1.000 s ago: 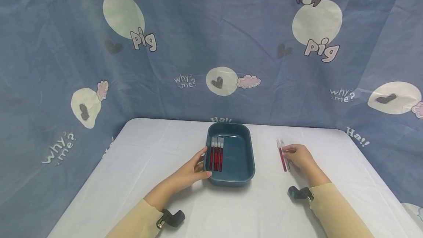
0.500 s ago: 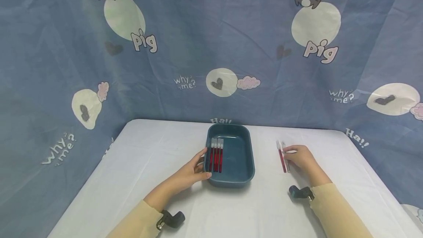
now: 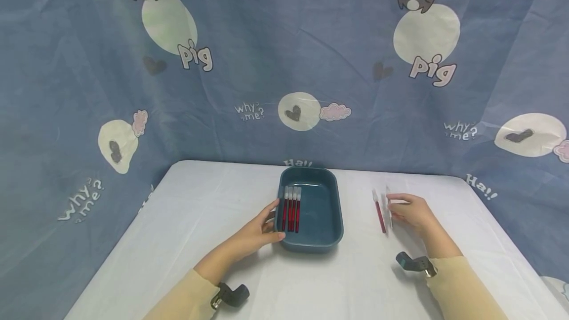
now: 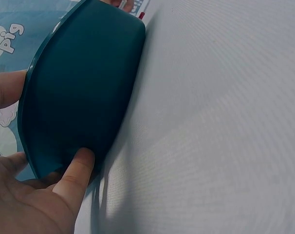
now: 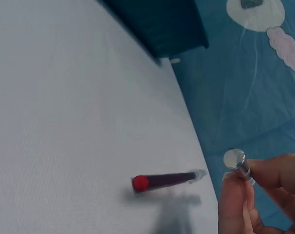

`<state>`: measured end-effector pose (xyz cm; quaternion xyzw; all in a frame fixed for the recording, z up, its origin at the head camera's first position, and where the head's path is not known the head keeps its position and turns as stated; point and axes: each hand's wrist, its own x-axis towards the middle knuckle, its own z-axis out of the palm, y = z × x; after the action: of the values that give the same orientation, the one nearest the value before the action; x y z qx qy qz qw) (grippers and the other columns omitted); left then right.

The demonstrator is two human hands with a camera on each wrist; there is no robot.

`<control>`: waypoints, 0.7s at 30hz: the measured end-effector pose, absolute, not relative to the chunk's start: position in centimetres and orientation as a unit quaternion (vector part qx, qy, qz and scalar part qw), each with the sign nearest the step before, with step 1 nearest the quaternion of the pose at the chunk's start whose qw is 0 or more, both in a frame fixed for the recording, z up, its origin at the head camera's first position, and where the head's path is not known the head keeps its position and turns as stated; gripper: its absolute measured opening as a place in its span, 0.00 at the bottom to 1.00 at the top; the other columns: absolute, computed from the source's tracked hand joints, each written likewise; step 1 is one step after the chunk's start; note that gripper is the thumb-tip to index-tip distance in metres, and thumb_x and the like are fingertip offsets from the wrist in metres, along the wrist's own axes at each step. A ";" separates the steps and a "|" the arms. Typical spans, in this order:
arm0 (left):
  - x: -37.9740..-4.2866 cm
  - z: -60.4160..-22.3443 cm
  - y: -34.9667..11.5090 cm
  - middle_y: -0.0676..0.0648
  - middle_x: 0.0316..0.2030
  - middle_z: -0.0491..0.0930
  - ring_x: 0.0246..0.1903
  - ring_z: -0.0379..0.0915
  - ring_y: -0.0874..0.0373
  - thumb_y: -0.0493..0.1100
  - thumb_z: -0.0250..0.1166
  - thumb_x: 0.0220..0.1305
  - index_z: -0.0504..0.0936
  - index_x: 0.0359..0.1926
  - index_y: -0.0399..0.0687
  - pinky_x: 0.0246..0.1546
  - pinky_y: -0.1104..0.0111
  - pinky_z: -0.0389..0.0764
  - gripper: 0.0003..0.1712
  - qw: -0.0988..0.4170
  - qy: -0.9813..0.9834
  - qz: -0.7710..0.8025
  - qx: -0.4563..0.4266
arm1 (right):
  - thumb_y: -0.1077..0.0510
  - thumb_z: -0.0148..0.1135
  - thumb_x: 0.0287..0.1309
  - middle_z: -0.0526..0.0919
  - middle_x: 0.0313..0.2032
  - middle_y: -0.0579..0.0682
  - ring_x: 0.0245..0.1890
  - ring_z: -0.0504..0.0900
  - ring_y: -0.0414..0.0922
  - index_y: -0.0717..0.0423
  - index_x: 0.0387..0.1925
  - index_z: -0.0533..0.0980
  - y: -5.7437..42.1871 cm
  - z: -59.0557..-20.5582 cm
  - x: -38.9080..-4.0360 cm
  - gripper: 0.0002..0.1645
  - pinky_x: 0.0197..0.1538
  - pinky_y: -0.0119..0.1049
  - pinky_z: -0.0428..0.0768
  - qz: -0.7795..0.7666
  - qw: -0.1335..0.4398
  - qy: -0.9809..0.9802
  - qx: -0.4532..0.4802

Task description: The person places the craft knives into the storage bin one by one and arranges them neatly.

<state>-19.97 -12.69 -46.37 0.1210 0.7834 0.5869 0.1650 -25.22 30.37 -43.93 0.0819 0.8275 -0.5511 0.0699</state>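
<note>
My left hand (image 3: 251,233) rests at the left side of a dark teal tray (image 3: 317,214), fingertips on its rim and outer wall. In the left wrist view, one finger (image 4: 78,175) lies against the wall. Inside the tray, several red pens (image 3: 291,214) with clear caps lie side by side along the left. To the right of the tray, my right hand (image 3: 413,211) pinches a silver pen (image 5: 235,159) with thumb and fingers, raised off the cloth in the right wrist view. A red pen with a clear cap (image 3: 379,214) lies on the table just left of it.
A white cloth (image 3: 338,285) covers the table. Behind stands a blue curtain (image 3: 249,147) printed with pigs and clouds, close to the tray's far end. Black wrist cameras (image 3: 234,294) hang below both wrists.
The right hand has shifted right and lifted the silver pen away from beside the red pen, which stays in place. The left hand and tray have not moved.
</note>
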 end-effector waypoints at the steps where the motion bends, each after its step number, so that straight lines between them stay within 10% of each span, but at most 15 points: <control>1: -19.9 -46.3 -12.7 0.36 0.76 0.52 0.72 0.54 0.36 0.47 0.71 0.63 0.47 0.80 0.63 0.70 0.45 0.58 0.53 0.164 0.784 0.587 0.121 | 0.63 0.61 0.65 0.72 0.61 0.68 0.37 0.82 0.36 0.70 0.66 0.69 30.3 -43.8 -25.1 0.29 0.44 0.30 0.85 -0.558 0.071 0.823 0.083; 21: -19.9 -46.4 -12.7 0.36 0.76 0.52 0.73 0.54 0.36 0.48 0.71 0.63 0.46 0.80 0.64 0.70 0.45 0.58 0.54 0.165 0.786 0.583 0.120 | 0.62 0.63 0.66 0.79 0.51 0.54 0.45 0.81 0.42 0.66 0.64 0.72 28.6 -41.2 -23.1 0.27 0.51 0.33 0.83 -0.629 0.074 0.773 0.045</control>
<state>-19.89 -12.75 -46.38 0.1198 0.7862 0.5834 0.1647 -23.11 28.57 -41.15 0.0448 0.7727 -0.6289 0.0738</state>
